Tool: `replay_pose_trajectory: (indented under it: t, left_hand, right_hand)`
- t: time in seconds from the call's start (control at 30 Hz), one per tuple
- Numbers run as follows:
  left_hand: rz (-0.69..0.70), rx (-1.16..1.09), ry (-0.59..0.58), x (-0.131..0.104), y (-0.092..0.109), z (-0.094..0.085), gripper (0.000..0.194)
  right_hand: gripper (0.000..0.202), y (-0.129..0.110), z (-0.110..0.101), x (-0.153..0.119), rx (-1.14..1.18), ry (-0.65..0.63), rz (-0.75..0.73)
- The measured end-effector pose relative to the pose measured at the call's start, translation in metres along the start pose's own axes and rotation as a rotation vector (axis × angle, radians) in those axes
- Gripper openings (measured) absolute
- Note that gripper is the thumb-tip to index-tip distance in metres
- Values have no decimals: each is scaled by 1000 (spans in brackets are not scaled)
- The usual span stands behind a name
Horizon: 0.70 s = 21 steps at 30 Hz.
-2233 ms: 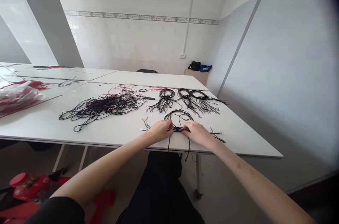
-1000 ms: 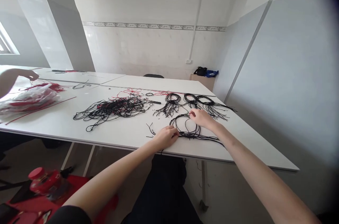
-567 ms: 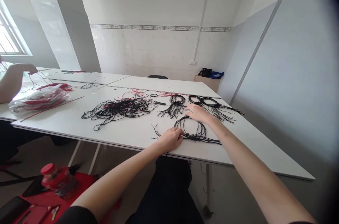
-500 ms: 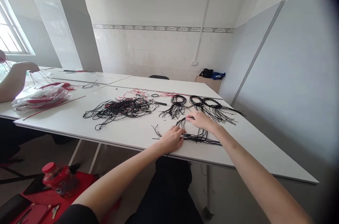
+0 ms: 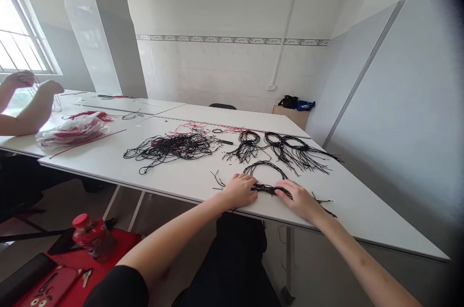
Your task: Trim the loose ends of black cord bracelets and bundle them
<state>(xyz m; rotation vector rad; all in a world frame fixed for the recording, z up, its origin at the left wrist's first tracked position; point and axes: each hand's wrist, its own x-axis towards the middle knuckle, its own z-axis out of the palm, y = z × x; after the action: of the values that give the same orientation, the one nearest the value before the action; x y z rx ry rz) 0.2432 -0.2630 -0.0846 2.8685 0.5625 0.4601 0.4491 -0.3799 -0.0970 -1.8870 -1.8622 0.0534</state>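
A bundle of black cords (image 5: 267,188) lies near the table's front edge, with a round loop on its far side and loose ends sticking out left and right. My left hand (image 5: 240,192) is closed over the bundle's left part, its fingertips hidden. Over the right part, my right hand (image 5: 297,198) has its fingers curled round the cords. Behind my hands lie several finished-looking looped black cord bundles (image 5: 249,145) with fanned ends. To the left sits a large tangled heap of black cords (image 5: 177,146) with some red among it.
A short black stick-like piece (image 5: 224,142) and red cords (image 5: 232,129) lie behind. At left are a plastic bag (image 5: 74,130) with red contents and another person's hands (image 5: 27,78) holding thin cords. Below stands a red-capped bottle (image 5: 92,238) beside keys (image 5: 86,277).
My right hand has come down from the loop's far side onto the bundle's right part. The loop now lies open and rounder. My left hand stays on the bundle; the view has shifted slightly.
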Motion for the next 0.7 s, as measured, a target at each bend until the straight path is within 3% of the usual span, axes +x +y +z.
replay_pose_trajectory:
  t: [0.2, 0.37, 0.53, 0.7]
  left_hand:
    - [10, 59, -49, -17, -9, -19, 32]
    - [-51, 119, -109, -30, -36, -42, 23]
    - [-223, 197, -73, -48, -98, -73, 22]
    - [-642, 353, 47, -69, -181, -115, 34]
  right_hand:
    - [33, 6, 8, -1, 70, 39, 16]
    - [34, 7, 7, -2, 120, 33, 49]
    - [35, 7, 8, -3, 144, 35, 69]
    - [36, 10, 13, -3, 152, 43, 70]
